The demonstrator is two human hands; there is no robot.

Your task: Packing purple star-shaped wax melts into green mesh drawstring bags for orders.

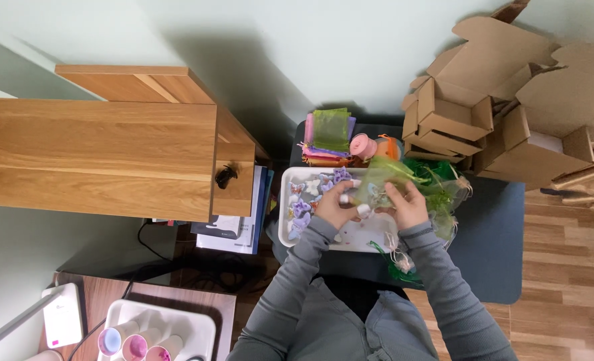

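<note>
Both hands meet over a white tray [290,180] on a dark mat. My left hand [335,204] and my right hand [409,204] together hold a sheer green organza pouch [382,177] at its mouth. Small white pieces show at my left fingertips. Several small purple and white trinkets [301,214] lie scattered in the tray's left part. More green pouches [444,194] are heaped just right of my right hand.
A stack of coloured organza pouches [328,137] and a pink ribbon roll [362,145] lie behind the tray. Folded cardboard boxes [504,100] are piled at the right. A wooden desk [96,154] stands left, with another white tray holding paper tubes [140,341] below.
</note>
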